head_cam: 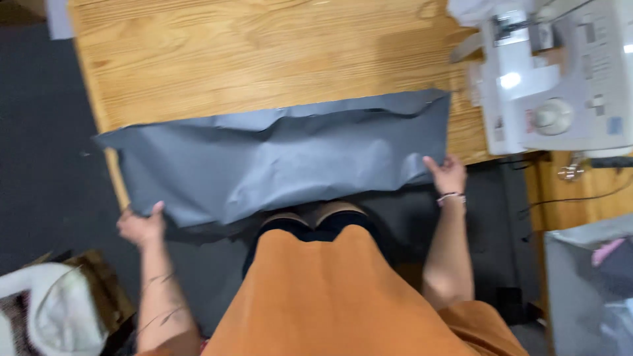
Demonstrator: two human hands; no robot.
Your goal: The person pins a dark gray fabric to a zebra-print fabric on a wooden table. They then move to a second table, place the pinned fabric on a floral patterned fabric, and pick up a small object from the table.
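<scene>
Hands pinch the gray sheet (277, 158) at its near corners: left hand (140, 225) at 8 o'clock, right hand (448, 174) at 4. Bare table (231, 59) at 12; sewing machine (554, 72) at 2.

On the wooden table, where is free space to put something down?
The wooden table is bare behind the grey sheet, left of the white sewing machine. The near edge is crowded: the sheet covers it, held by the left hand and right hand.
</scene>
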